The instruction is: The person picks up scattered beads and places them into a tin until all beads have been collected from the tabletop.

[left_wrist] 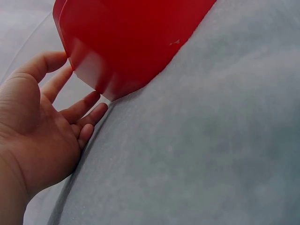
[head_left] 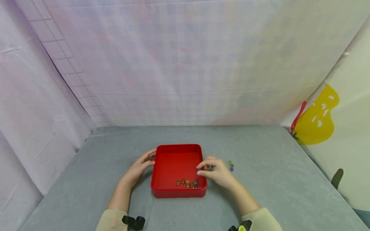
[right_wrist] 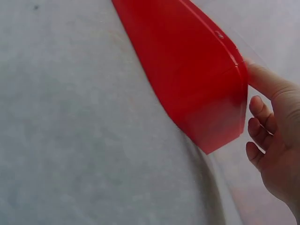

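A square red tray (head_left: 177, 193) with raised walls rests on the grey cloth. My left hand (head_left: 137, 169) is at its left side; in the left wrist view the fingertips of that hand (left_wrist: 51, 122) touch the outside of the red wall. Over the right rim reaches my right hand (head_left: 217, 171), pinching a small blue marble (head_left: 198, 169) between thumb and fingertips. Several glass marbles (head_left: 187, 185) lie inside the tray along its near edge, toward the right corner. In the right wrist view the wall hides the fingertips of my right hand (right_wrist: 281, 140).
To the right of my right hand, a few loose marbles (head_left: 231, 165) lie on the grey tabletop cloth (head_left: 260, 154). A pale curtain (head_left: 185, 64) hangs behind the table, with more white cloth at the left and a printed sheet (head_left: 347, 154) at the right.
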The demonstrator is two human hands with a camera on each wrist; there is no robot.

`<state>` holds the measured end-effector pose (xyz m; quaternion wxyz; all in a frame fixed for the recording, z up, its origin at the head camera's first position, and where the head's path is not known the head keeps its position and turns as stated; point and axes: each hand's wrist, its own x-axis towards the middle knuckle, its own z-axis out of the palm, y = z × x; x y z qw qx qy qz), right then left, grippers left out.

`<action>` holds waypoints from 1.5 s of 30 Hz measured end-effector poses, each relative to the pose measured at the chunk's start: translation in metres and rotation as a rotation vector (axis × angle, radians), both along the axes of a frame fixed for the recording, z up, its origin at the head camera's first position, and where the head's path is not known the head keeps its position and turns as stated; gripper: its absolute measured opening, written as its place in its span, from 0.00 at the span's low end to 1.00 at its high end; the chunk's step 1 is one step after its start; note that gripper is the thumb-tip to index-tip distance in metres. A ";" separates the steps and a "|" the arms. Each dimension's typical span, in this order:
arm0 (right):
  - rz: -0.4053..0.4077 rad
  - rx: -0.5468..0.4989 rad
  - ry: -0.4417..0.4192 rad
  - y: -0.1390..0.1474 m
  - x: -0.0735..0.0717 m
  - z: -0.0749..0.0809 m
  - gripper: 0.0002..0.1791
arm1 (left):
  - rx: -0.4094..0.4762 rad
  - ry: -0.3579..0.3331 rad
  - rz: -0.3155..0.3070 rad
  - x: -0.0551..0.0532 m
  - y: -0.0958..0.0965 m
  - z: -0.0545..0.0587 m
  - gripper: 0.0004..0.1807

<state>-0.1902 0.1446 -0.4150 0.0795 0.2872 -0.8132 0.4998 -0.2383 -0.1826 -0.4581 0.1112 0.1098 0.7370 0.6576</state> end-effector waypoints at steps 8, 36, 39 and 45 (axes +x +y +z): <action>-0.020 -0.017 -0.001 -0.002 -0.003 -0.010 0.07 | 0.000 -0.004 0.000 -0.002 0.000 -0.003 0.29; -0.055 -0.025 -0.024 0.000 -0.022 -0.041 0.11 | -0.008 0.011 0.005 -0.003 0.000 -0.003 0.29; -0.056 -0.015 -0.022 -0.001 -0.021 -0.040 0.11 | -0.003 0.009 0.007 -0.003 0.000 -0.003 0.29; -0.037 0.036 -0.047 -0.002 -0.007 -0.016 0.10 | -0.005 0.004 0.006 -0.003 0.000 -0.003 0.29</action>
